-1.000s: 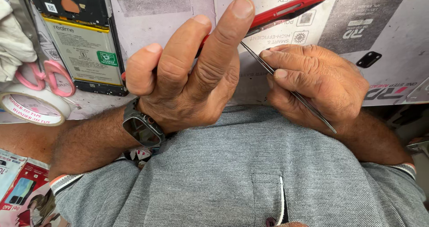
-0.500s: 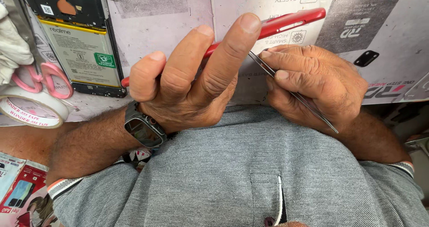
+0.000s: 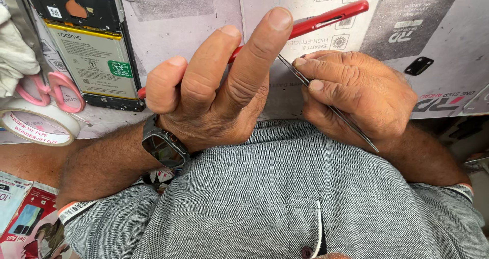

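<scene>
Two hands meet above the bench (image 3: 193, 24): the left hand (image 3: 214, 93) grips a red phone frame (image 3: 326, 19) edge-on. The right hand (image 3: 356, 96) pinches thin metal tweezers (image 3: 293, 70) whose tip touches the frame.

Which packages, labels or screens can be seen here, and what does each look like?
Opened black phone, top left: yellowish battery label with a small green patch.
Grey printed mat under the hands: pale, with dark blocks and symbols.
White tape roll, left edge: red print.
Red and white phone boxes, bottom left.
Dark square wristwatch screen, left wrist: blank.
</scene>
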A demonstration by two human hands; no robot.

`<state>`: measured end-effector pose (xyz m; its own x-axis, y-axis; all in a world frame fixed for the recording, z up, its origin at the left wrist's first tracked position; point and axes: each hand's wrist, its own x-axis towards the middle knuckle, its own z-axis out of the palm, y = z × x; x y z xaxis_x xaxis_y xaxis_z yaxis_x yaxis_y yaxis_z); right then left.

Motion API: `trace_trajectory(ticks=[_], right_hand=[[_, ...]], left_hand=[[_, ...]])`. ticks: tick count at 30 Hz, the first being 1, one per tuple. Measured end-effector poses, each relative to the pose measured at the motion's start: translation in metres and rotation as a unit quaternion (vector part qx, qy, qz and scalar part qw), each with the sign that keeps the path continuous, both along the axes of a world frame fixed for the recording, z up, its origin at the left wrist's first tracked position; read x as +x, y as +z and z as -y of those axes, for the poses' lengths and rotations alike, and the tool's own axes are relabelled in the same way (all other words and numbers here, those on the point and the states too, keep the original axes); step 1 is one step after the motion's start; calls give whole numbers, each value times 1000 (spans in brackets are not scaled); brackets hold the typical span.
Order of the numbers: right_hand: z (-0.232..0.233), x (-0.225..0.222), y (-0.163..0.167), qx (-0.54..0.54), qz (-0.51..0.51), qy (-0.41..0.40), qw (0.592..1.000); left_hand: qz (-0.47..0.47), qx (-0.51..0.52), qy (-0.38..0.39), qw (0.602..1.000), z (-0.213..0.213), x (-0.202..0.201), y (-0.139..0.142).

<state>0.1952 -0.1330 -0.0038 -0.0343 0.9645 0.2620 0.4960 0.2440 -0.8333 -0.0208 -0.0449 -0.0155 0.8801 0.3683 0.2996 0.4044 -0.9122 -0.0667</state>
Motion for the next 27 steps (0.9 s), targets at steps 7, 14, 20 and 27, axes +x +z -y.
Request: trace_trajectory(ticks=[7,14,20,27], right_hand=[[4,0,-4,9,9,-4,1000],[2,-4,-13,60,-24,-44,997],[7,-4,-14,53,-5,-41,998],[4,0,-9,40,-11,-22,999]], left_hand=[[-15,-15,2,1000,0,1,4],[-24,-13,8,1000,-2,4,8],[-16,-6,4,1000,-5,5,8],[24,-8,3,1000,-11,10,8]])
